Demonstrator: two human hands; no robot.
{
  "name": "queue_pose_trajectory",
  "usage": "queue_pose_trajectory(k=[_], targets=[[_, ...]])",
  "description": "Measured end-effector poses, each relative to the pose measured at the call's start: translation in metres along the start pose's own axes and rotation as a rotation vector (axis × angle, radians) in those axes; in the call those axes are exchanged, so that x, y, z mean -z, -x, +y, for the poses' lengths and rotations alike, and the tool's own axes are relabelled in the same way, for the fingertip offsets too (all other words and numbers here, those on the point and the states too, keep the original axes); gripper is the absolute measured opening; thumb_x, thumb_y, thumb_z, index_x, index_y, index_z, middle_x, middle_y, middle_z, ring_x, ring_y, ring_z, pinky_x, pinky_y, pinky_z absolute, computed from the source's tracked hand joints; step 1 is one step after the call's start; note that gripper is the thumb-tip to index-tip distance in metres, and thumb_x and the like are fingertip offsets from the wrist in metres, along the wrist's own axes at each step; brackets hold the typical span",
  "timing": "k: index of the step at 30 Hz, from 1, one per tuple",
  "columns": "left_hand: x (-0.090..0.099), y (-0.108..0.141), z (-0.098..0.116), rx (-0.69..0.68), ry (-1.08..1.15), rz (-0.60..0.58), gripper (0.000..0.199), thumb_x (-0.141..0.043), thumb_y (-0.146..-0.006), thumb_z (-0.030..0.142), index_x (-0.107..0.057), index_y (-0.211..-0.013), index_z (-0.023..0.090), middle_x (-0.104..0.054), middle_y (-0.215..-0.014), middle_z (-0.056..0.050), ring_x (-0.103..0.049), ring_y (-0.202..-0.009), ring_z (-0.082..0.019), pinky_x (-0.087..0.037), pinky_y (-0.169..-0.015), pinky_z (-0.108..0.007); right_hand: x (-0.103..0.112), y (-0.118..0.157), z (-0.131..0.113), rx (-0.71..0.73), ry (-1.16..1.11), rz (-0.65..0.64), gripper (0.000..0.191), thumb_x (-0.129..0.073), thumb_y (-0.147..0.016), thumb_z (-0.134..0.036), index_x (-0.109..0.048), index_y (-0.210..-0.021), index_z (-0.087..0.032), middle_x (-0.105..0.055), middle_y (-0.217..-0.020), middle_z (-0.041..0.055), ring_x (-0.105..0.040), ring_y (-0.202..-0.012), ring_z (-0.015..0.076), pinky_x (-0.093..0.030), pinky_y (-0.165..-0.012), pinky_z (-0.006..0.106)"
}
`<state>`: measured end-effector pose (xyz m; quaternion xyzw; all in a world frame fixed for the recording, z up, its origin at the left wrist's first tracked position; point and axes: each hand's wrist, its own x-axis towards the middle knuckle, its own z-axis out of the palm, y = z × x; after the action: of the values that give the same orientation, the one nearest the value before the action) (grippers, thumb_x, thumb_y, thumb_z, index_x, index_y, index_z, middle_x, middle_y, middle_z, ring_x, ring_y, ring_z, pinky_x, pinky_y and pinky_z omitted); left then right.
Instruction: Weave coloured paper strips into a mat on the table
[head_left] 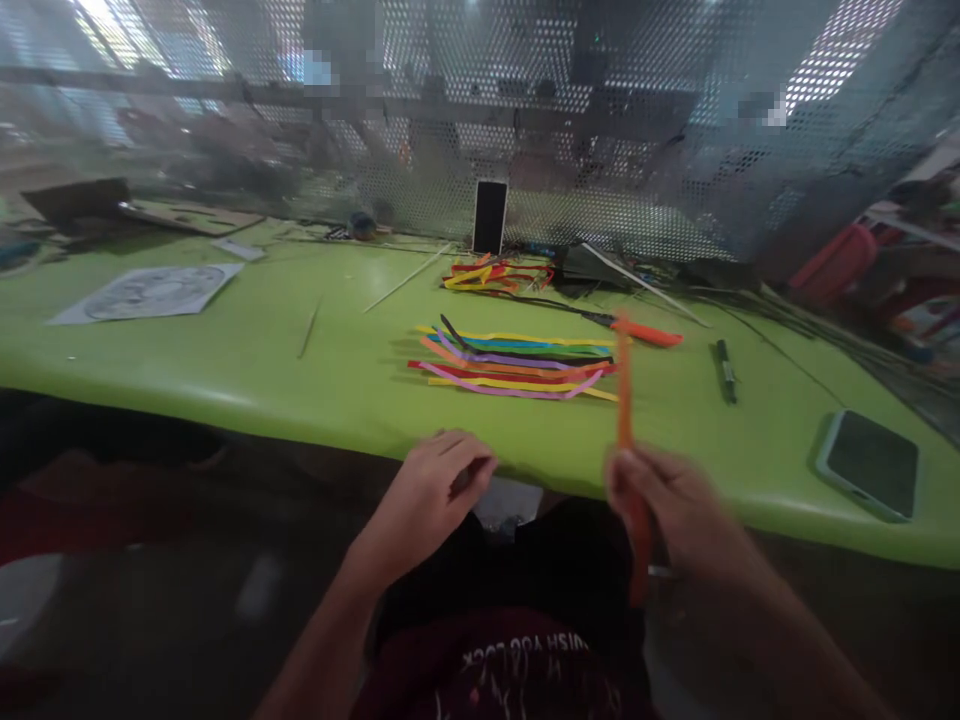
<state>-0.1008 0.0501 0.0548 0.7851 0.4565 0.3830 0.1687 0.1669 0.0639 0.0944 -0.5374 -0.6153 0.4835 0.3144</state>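
My right hand (671,495) is closed round an orange strip (625,390), which stands up past my thumb and hangs down below the hand, blurred by motion. At the table's front edge, my left hand (448,478) is curled with thumb and finger together; nothing shows between them. Beyond my hands, several coloured strips (517,375) lie side by side across the green table (322,385): yellow, blue, green, black, purple, orange, red and pink. An orange-handled tool (651,332) lies behind their right end, its kind unclear.
Farther back is a tangled pile of strips (495,273) before an upright dark phone (490,217). To the right lie a dark pen (725,370) and another phone (870,462). A printed sheet (150,292) and thin sticks (409,278) lie left. Perforated mesh (420,130) stands behind.
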Motion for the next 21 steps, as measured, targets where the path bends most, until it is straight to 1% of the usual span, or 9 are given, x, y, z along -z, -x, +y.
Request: queue_pose_trajectory(k=[2,4,6,7,9,11,14,17,21], targets=[[-0.005,-0.013,0.004,-0.1,-0.042,-0.015,0.012,-0.053,-0.102,0.018,-0.061,-0.094,0.019,-0.066,-0.088,-0.002,-0.058,-0.086,-0.019,-0.043,-0.081,-0.033,0.031,-0.01,0.002,0.059,0.132,0.233,0.045,-0.063,-0.087,-0.063,-0.068,-0.082,-0.019,-0.049,-0.054,-0.0035,-0.04,-0.047,0.0102,-0.03,-0.044,0.024],[-0.009,-0.026,0.007,-0.171,-0.078,-0.035,0.012,-0.052,-0.103,0.019,-0.061,-0.094,0.018,-0.066,-0.091,-0.004,-0.056,-0.089,-0.021,-0.044,-0.085,-0.036,0.059,-0.022,0.009,0.096,0.229,0.377,0.044,-0.071,-0.08,-0.06,-0.073,-0.093,-0.019,-0.053,-0.057,-0.0022,-0.042,-0.048,0.0115,-0.033,-0.044,0.025],[-0.012,-0.039,0.006,-0.213,-0.093,-0.06,0.014,-0.052,-0.103,0.019,-0.061,-0.094,0.017,-0.065,-0.094,-0.005,-0.056,-0.094,-0.022,-0.045,-0.088,-0.037,0.082,-0.032,0.018,0.092,0.254,0.45,0.049,-0.077,-0.072,-0.057,-0.072,-0.102,-0.018,-0.062,-0.064,0.001,-0.049,-0.051,0.0143,-0.039,-0.047,0.028],[-0.014,-0.045,0.005,-0.227,-0.094,-0.074,0.014,-0.051,-0.104,0.02,-0.061,-0.094,0.017,-0.065,-0.096,-0.005,-0.056,-0.096,-0.022,-0.045,-0.09,-0.038,0.09,-0.036,0.022,0.09,0.267,0.462,0.05,-0.078,-0.071,-0.056,-0.072,-0.104,-0.019,-0.064,-0.067,0.0023,-0.052,-0.054,0.0156,-0.042,-0.049,0.029],[-0.017,-0.056,0.002,-0.243,-0.088,-0.094,0.011,-0.052,-0.104,0.02,-0.061,-0.098,0.017,-0.066,-0.1,-0.006,-0.057,-0.1,-0.023,-0.046,-0.093,-0.038,0.102,-0.042,0.027,0.09,0.304,0.43,0.046,-0.073,-0.077,-0.056,-0.073,-0.104,-0.019,-0.063,-0.066,0.0023,-0.052,-0.055,0.016,-0.041,-0.05,0.029],[-0.022,-0.064,-0.001,-0.254,-0.101,-0.092,0.009,-0.052,-0.103,0.019,-0.061,-0.105,0.017,-0.066,-0.105,-0.007,-0.058,-0.102,-0.023,-0.048,-0.094,-0.039,0.104,-0.044,0.028,0.091,0.333,0.354,0.043,-0.064,-0.086,-0.057,-0.074,-0.102,-0.018,-0.056,-0.06,-0.0002,-0.047,-0.052,0.014,-0.037,-0.048,0.028],[-0.032,-0.07,-0.002,-0.287,-0.158,-0.063,0.011,-0.052,-0.103,0.019,-0.06,-0.11,0.016,-0.066,-0.108,-0.009,-0.057,-0.106,-0.025,-0.05,-0.094,-0.041,0.094,-0.046,0.024,0.068,0.329,0.276,0.043,-0.059,-0.09,-0.055,-0.075,-0.101,-0.016,-0.05,-0.058,-0.0024,-0.044,-0.05,0.0126,-0.035,-0.049,0.027],[-0.041,-0.071,0.0,-0.3,-0.195,-0.037,0.013,-0.051,-0.102,0.016,-0.061,-0.109,0.013,-0.065,-0.109,-0.011,-0.055,-0.11,-0.027,-0.05,-0.098,-0.045,0.076,-0.048,0.021,0.023,0.3,0.282,0.04,-0.061,-0.089,-0.052,-0.074,-0.102,-0.017,-0.055,-0.062,-0.0015,-0.049,-0.051,0.013,-0.037,-0.049,0.026],[-0.047,-0.07,0.003,-0.27,-0.233,-0.036,0.021,-0.053,-0.1,0.012,-0.06,-0.12,0.01,-0.063,-0.117,-0.014,-0.053,-0.118,-0.029,-0.048,-0.105,-0.047,0.059,-0.044,0.026,0.101,0.229,0.331,0.035,-0.067,-0.086,-0.047,-0.072,-0.107,-0.019,-0.057,-0.067,-0.0019,-0.049,-0.052,0.0121,-0.04,-0.05,0.026]])
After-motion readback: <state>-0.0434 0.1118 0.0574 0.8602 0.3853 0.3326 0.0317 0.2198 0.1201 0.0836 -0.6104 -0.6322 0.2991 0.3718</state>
